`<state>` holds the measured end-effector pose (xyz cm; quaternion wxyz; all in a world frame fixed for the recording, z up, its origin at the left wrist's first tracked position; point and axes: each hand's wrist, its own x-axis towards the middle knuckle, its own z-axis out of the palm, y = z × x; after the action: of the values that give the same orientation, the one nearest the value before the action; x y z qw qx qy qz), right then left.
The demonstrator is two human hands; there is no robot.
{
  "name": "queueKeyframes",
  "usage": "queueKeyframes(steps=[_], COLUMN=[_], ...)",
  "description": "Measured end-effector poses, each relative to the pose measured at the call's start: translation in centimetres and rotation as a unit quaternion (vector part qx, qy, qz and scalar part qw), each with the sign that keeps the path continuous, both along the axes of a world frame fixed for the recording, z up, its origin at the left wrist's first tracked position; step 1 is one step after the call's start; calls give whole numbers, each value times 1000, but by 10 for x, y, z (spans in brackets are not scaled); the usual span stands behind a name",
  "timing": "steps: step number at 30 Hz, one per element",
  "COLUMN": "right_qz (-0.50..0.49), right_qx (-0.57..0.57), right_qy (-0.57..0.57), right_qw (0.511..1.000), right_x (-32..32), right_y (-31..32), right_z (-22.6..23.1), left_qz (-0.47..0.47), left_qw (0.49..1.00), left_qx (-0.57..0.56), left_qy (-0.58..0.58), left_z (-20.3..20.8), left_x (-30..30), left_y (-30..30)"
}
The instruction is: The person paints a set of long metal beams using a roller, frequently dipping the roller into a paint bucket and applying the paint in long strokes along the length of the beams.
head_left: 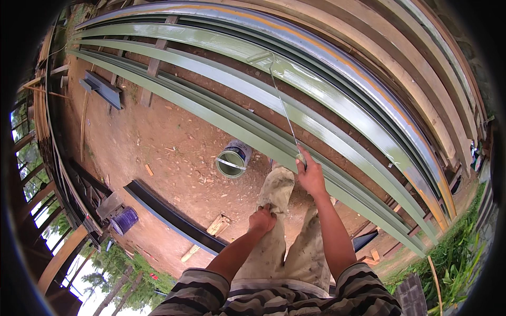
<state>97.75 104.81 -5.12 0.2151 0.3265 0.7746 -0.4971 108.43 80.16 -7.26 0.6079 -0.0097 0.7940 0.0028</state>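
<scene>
My right hand (311, 176) is closed around the handle of a long-framed paint roller (284, 112). The roller's head rests far ahead on a wide metal beam (211, 40), whose surface is wet with light green paint. Nearer to me run another green beam (237, 76) and a grooved green one (211, 112). My left hand (262, 219) is closed at my thigh, its fingers gathered on the cloth of my stained, light trouser leg (276, 192). On the dirt left of my leg stands an open paint bucket (232, 159), its inside coated green.
Beyond the beams lie a bare grey metal beam with orange-brown streaks (337, 52) and several wooden planks (390, 63). Dark metal channels (174, 218) lie on the dirt at left. A purple can (124, 220) sits near the left edge. Grass (448, 263) grows at lower right.
</scene>
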Motion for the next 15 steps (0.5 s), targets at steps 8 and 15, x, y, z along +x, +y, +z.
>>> queueKeyframes(steps=[8,15], right_qz=[31,34], right_qx=[18,2], right_qy=[27,9], right_qw=[999,999], right_x=[77,163], right_y=[94,194], right_z=[12,21], left_qz=[-48,-88], left_qw=[998,994], left_qx=[-20,-55], left_qy=[22,25], left_z=[5,6], left_x=[38,64], left_y=[37,71])
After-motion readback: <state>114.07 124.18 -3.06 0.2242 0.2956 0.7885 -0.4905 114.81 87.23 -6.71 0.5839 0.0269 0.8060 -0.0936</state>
